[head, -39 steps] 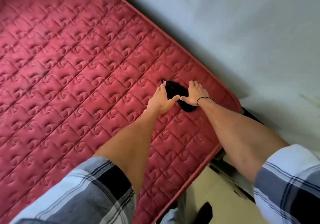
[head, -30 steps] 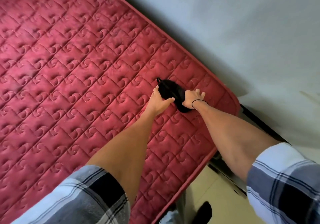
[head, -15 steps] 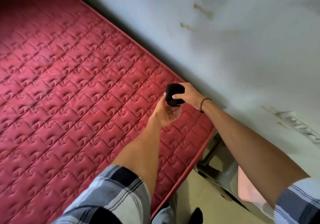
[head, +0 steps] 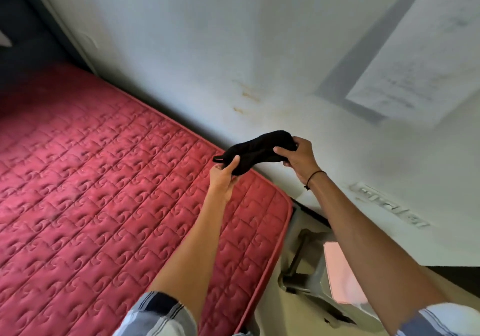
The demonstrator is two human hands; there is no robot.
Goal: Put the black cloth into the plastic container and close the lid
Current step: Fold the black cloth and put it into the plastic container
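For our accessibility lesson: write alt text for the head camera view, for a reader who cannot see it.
Two bare hands, left hand and right hand, hold a black cloth stretched between them in the air, above the corner of a red quilted mattress beside a pale wall. No plastic container can be clearly made out.

Paper sheet [head: 415, 76] on the wall was too blurred to read. The bed [head: 104, 193] ran off the left edge. The raised wall lettering [head: 387, 207] stayed illegible.
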